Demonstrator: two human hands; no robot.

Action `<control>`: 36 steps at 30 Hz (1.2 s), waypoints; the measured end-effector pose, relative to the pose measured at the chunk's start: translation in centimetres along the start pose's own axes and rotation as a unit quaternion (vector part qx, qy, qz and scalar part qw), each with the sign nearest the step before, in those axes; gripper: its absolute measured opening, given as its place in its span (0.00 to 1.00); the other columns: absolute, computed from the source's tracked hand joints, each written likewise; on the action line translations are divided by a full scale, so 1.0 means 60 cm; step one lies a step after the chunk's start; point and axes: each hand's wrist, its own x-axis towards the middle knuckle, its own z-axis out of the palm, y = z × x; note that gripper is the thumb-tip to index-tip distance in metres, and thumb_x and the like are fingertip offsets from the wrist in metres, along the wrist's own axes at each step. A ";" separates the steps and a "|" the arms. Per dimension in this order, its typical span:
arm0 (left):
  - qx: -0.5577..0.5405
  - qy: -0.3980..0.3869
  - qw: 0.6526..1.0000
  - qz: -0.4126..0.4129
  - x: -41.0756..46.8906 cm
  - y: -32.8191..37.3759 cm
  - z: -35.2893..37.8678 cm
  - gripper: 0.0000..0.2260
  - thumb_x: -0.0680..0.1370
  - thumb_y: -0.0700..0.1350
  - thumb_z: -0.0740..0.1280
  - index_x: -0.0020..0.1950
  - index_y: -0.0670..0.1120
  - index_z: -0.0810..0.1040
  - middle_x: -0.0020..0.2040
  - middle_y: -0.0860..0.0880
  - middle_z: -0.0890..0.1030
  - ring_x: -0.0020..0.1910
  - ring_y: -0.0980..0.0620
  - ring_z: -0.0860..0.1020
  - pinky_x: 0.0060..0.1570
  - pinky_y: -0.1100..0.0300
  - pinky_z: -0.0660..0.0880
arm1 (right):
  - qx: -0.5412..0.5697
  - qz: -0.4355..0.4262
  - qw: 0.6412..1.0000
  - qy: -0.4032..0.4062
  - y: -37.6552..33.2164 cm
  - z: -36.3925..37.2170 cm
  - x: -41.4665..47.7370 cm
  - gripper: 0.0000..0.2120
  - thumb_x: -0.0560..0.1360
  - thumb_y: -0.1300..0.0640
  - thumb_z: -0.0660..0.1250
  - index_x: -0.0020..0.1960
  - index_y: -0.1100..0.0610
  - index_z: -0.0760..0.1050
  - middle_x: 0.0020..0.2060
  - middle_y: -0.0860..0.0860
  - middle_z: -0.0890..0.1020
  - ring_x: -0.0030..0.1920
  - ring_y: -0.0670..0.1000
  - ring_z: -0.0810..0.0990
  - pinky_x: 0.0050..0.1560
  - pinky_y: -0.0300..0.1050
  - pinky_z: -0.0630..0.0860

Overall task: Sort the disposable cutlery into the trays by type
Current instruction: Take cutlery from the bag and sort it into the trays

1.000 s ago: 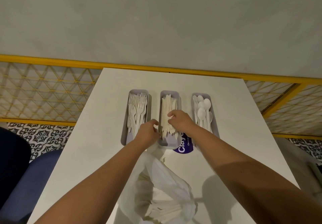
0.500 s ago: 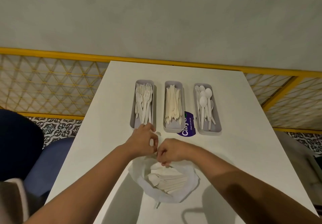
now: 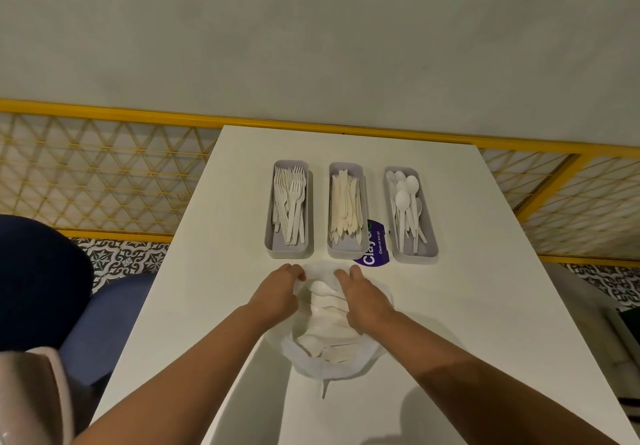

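Three grey trays stand side by side on the white table (image 3: pixel 485 306). The left tray (image 3: pixel 289 250) holds forks, the middle tray (image 3: pixel 346 250) holds knives, the right tray (image 3: pixel 414 254) holds spoons. Just in front of them lies a white plastic bag (image 3: pixel 332 365) with mixed white cutlery (image 3: pixel 325 309) inside. My left hand (image 3: pixel 277 294) grips the bag's left rim. On the bag's right rim rests my right hand (image 3: pixel 363 304), fingers on the plastic. The two hands hold the bag's mouth apart.
A purple sticker (image 3: pixel 373 250) lies on the table between the middle and right trays. A blue chair (image 3: pixel 104 323) stands to the left of the table. A yellow-framed mesh railing (image 3: pixel 104 181) runs behind the table, under a grey wall.
Both hands drew back from the knife tray to the bag. They have spread the bag's mouth wider, and more cutlery shows inside.
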 end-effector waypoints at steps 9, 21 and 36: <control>-0.094 0.061 0.993 -0.023 0.006 0.002 -0.005 0.22 0.73 0.43 0.70 0.65 0.46 0.66 0.54 0.43 0.80 0.52 0.43 0.79 0.49 0.58 0.73 | 0.068 -0.018 0.993 0.090 0.013 0.008 0.003 0.22 0.73 0.72 0.59 0.64 0.60 0.69 0.60 0.55 0.71 0.60 0.55 0.71 0.57 0.43 0.70; -0.350 -0.008 0.932 -0.095 0.010 0.003 -0.011 0.04 0.76 0.37 0.61 0.45 0.41 0.75 0.38 0.47 0.75 0.38 0.49 0.71 0.38 0.61 0.68 | -0.001 -0.044 0.999 -0.003 0.008 0.038 -0.002 0.36 0.71 0.54 0.70 0.74 0.55 0.56 0.71 0.54 0.63 0.71 0.55 0.62 0.71 0.47 0.61; -0.433 -0.029 0.891 -0.136 0.015 0.004 -0.021 0.08 0.79 0.39 0.58 0.55 0.42 0.74 0.48 0.45 0.77 0.44 0.49 0.75 0.44 0.58 0.73 | 0.054 -0.061 0.995 -0.061 0.030 0.046 -0.004 0.19 0.75 0.64 0.61 0.65 0.57 0.69 0.62 0.56 0.75 0.62 0.57 0.73 0.61 0.44 0.69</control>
